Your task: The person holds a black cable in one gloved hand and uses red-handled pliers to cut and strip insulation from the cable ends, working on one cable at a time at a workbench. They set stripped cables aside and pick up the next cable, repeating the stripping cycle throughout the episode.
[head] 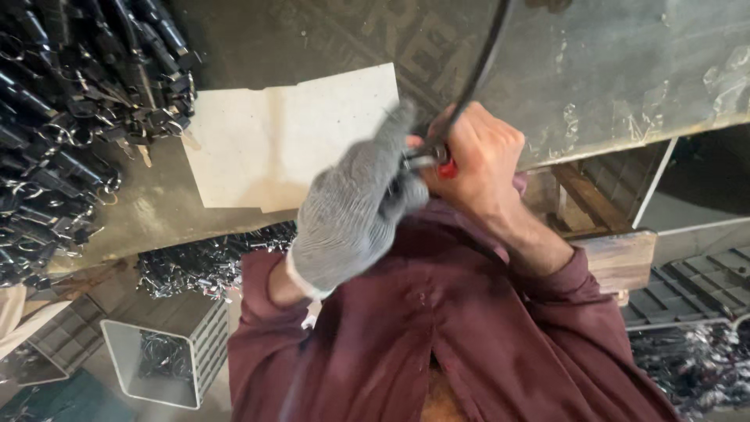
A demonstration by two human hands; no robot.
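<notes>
Hands together at bench [625, 94] front edge: gloved left hand [351, 219] and bare right hand [476, 160] clamped on black cable [486, 47] fitting; best kept steady.

A pale sheet of card [289, 141] lies flat on my worktop [625, 70]. Left of the card, black keyring parts [70, 117] sit heaped in a big pile. Below the card, past the worktop's edge, stands a white crate [156, 359]. Right of the card, under the worktop, a wooden block [621, 258] juts out.
</notes>
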